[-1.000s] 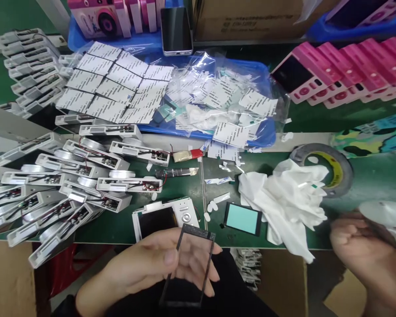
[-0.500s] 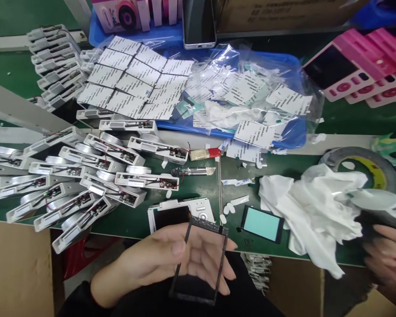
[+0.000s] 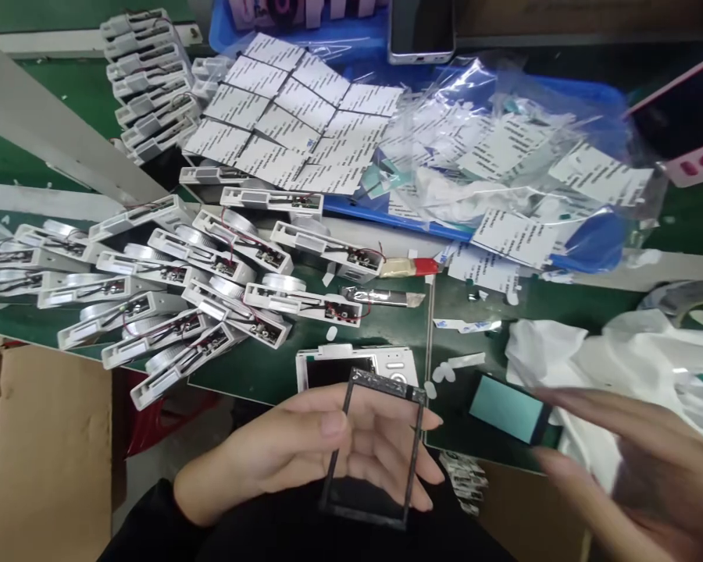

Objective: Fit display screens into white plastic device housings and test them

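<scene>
My left hand (image 3: pixel 305 437) holds a clear rectangular screen panel with a black border (image 3: pixel 380 453), thumb on its left edge and fingers spread behind it. The hand shows through the clear middle. Blurred by motion, my right hand (image 3: pixel 626 460) is open, thumb and fingers apart at the right end of a black-edged panel with teal film (image 3: pixel 507 410). That panel lies flat at the table's front edge. Just behind my left hand is a white camera-like device with a dark screen (image 3: pixel 398 363), partly hidden by the hand and the clear panel.
Several white housings with red wires (image 3: pixel 211 257) crowd the left. A blue tray (image 3: pixel 597 250) bears printed white sheets (image 3: pixel 305 117) and a clear plastic bag. A utility knife (image 3: pixel 383 297), white cloth (image 3: pixel 638 351), tape roll (image 3: pixel 691 300), phone (image 3: pixel 422 31) and pink device (image 3: pixel 691 117) are around.
My right hand has moved in from the right edge to the teal-filmed panel. My left hand still holds the clear panel. The whole view has shifted, so the table things appear further right.
</scene>
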